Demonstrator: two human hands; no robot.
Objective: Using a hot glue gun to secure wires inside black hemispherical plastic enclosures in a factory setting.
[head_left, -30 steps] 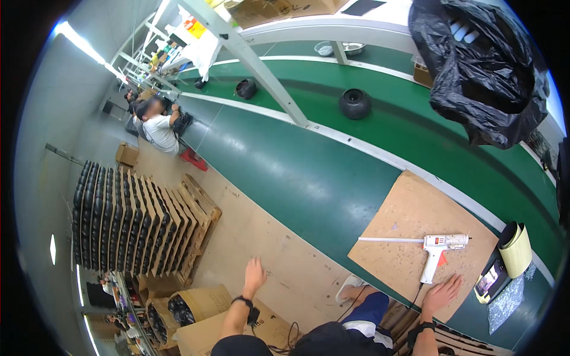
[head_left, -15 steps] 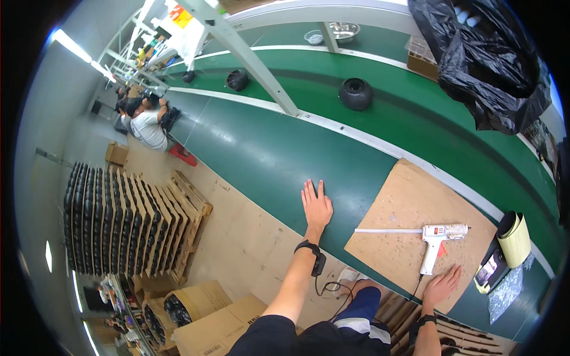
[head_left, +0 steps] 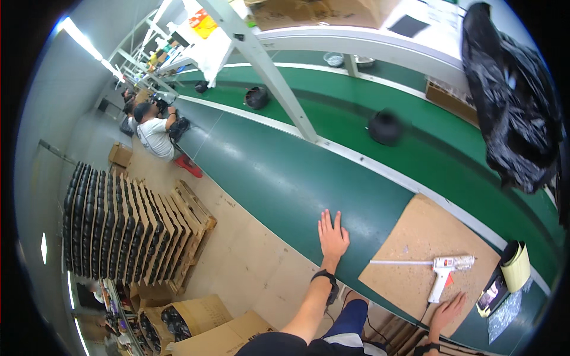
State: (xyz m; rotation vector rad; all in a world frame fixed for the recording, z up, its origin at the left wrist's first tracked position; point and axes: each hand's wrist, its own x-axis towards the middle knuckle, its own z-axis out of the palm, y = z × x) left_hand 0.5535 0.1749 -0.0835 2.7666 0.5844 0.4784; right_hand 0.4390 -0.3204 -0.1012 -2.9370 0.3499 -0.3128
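Note:
My left hand (head_left: 334,240) lies flat on the green tabletop (head_left: 261,172), fingers spread, with nothing in it. My right hand (head_left: 447,311) rests palm down on the near right corner of a brown cardboard sheet (head_left: 409,237), its fingers stretched out. Just beyond it on the sheet lies a white hot glue gun (head_left: 444,274) with a red trigger and a long glue stick poking out of its back toward the left. Beside the sheet's right edge are a phone (head_left: 492,295), a yellow roll (head_left: 515,270) and a clear plastic bag (head_left: 504,317).
Round black parts (head_left: 386,127) sit on the green conveyor belt (head_left: 332,113) behind the table. A black plastic bag (head_left: 513,107) hangs at upper right, near a slanting metal post (head_left: 267,71). Stacked trays of black parts (head_left: 113,225) stand at left; a co-worker (head_left: 155,135) sits farther along.
The whole view has tilted upward, so the table and my hands appear lower. Both hands stay in place on the table and the sheet. The black parts on the belt appear farther right.

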